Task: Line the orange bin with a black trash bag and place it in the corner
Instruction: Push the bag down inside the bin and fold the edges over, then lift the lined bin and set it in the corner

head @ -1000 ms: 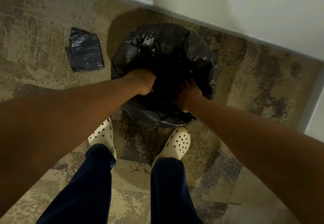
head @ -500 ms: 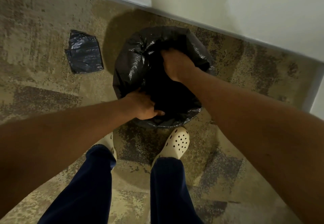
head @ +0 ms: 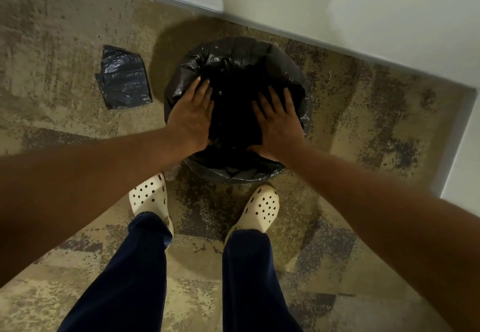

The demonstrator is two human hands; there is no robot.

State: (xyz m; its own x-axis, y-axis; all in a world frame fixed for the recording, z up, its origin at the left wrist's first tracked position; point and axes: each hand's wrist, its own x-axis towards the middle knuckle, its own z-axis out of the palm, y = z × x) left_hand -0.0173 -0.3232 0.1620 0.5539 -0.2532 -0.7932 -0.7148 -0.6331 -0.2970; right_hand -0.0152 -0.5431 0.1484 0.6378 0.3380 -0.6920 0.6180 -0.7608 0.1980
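Nearest, we stand in cream perforated clogs (head: 261, 208) on mottled carpet (head: 363, 124). Our left hand (head: 192, 116) and right hand (head: 279, 124) lie flat, fingers spread, gripping nothing, on the crinkled black plastic trash bag (head: 233, 54) covering the round bin by the white wall (head: 389, 20). A folded black plastic bag (head: 124, 77) lies apart, left.

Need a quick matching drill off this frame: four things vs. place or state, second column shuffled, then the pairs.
Things:
1. left hand
2. right hand
3. folded black bag
4. clogs

Place or state:
A. lying flat on the carpet, left of the bin
B. open, fingers spread, on the right side of the bin's mouth
C. cream with dark holes, just in front of the bin
D. open, laid flat on the left side of the liner

Pairs: 1-D, 2-B, 3-A, 4-C
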